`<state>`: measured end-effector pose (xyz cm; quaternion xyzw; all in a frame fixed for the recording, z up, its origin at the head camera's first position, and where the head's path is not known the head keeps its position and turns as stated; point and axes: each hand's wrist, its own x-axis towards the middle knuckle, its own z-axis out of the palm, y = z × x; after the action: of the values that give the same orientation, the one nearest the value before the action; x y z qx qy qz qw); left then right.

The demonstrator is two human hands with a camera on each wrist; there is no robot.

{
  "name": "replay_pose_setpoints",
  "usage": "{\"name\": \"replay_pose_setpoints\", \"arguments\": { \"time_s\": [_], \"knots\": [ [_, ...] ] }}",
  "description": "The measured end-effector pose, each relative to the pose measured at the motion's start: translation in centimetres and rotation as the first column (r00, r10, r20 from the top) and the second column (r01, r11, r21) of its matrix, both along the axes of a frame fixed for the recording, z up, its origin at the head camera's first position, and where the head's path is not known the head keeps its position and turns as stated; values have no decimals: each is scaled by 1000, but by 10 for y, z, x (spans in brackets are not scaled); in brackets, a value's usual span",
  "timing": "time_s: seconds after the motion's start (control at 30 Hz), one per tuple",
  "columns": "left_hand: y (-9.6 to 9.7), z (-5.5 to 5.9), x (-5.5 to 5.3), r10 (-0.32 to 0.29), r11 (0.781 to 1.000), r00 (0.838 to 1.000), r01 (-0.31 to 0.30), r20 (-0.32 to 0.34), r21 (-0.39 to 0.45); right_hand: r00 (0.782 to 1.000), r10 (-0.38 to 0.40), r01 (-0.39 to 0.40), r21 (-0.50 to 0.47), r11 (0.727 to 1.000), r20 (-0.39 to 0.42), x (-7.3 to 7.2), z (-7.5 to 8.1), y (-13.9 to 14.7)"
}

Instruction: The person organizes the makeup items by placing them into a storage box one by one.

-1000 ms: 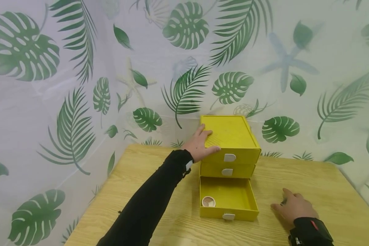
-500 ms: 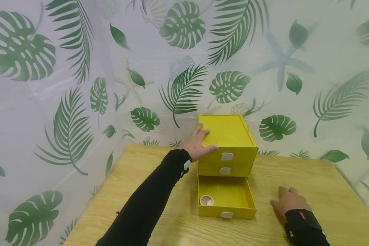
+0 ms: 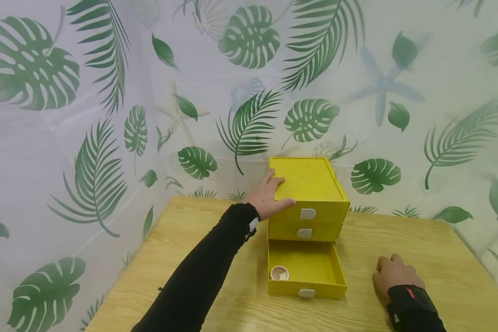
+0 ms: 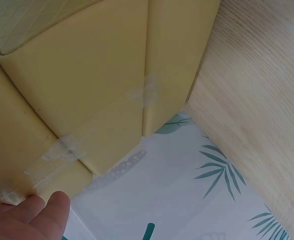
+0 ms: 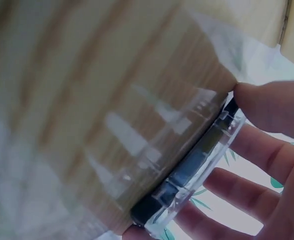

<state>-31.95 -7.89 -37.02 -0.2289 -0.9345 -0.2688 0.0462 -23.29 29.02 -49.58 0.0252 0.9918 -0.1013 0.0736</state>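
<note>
A yellow drawer unit [image 3: 311, 177] stands at the back of the table, its bottom drawer [image 3: 332, 291] pulled out. Inside that drawer's front left corner lies a small round makeup compact [image 3: 280, 273] with several pale and brown shades. My left hand [image 3: 267, 198] rests on the unit's top left edge, fingers spread and thumb along the front. To the right of the drawer, my right hand [image 3: 398, 276] is low over the table. The right wrist view shows its thumb and fingers gripping a flat case [image 5: 186, 175] with a clear side and dark edge; the head view hides it.
The two upper drawers, with white tabs [image 3: 308, 213], are shut. A wood-grain table [image 3: 216, 267] carries everything. Leaf-patterned sheeting [image 3: 249, 124] hangs close behind the unit and along the left side.
My right hand has shifted slightly and its fingers look more curled; a dark bit seen by the fingers a second ago is now hidden. The left hand and drawer stay put.
</note>
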Motion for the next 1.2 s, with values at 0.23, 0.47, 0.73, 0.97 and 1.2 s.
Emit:
{"name": "replay_pose_setpoints", "arguments": {
  "time_s": [0.23,0.47,0.73,0.97,1.2],
  "knots": [
    [1,0,0,5,1000,1000,-5,3,-3,1000,-17,17,2,1000,-18,0,-5,5],
    [0,-1,1,12,1000,1000,-12,-2,-12,1000,-28,28,-1,1000,4,-2,-7,9],
    [-1,0,1,10,1000,1000,-10,-2,-16,1000,28,-28,21,999,5,0,-5,6],
    [-1,1,-1,13,1000,1000,-14,-9,-17,997,74,-73,-35,997,23,6,0,2],
    [-1,1,-1,4,1000,1000,-4,-12,-16,989,138,-127,-173,977,51,15,6,-14]
  ]
}}
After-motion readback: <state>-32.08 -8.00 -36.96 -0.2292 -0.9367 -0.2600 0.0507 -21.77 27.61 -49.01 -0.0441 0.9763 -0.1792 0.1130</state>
